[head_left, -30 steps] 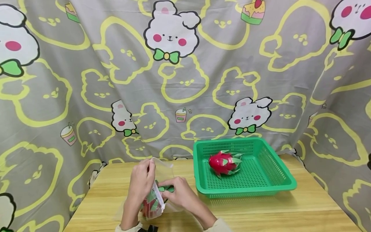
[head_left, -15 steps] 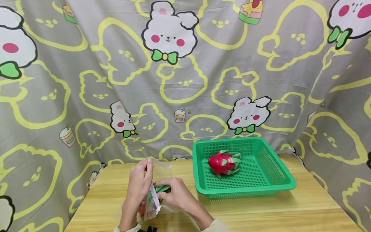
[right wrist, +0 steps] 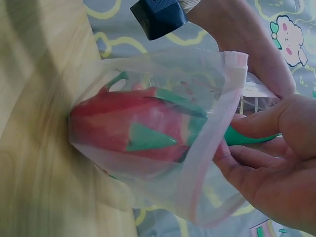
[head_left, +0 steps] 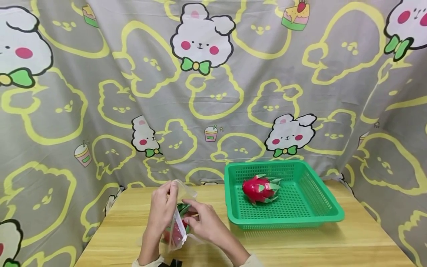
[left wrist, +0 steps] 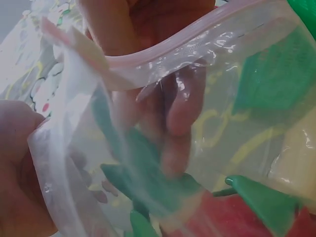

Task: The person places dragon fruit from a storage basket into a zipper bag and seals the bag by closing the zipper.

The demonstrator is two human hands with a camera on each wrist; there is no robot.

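Observation:
My left hand (head_left: 161,207) grips the top edge of a clear zip bag (head_left: 185,190) and keeps its mouth spread. A red dragon fruit with green leaf tips (right wrist: 143,113) lies inside the bag, low in it, leaves toward the mouth. My right hand (head_left: 206,221) is at the mouth, thumb and forefinger apart around the leaf end. In the left wrist view, fingertips (left wrist: 178,116) show through the plastic, extended above the green leaves. Whether they touch a leaf is hard to tell. A pale zip strip (right wrist: 232,94) runs along the bag's rim.
A green perforated plastic basket (head_left: 287,221) stands at the right of the wooden table (head_left: 300,248). Another red dragon fruit (head_left: 260,189) lies in it. A grey cartoon-print curtain (head_left: 207,96) hangs behind and at both sides.
The right hand has loosened from the leaf end, its thumb and forefinger now wider apart. The dragon fruit sits in the bag mouth, more of its red skin showing. The left hand keeps its grip.

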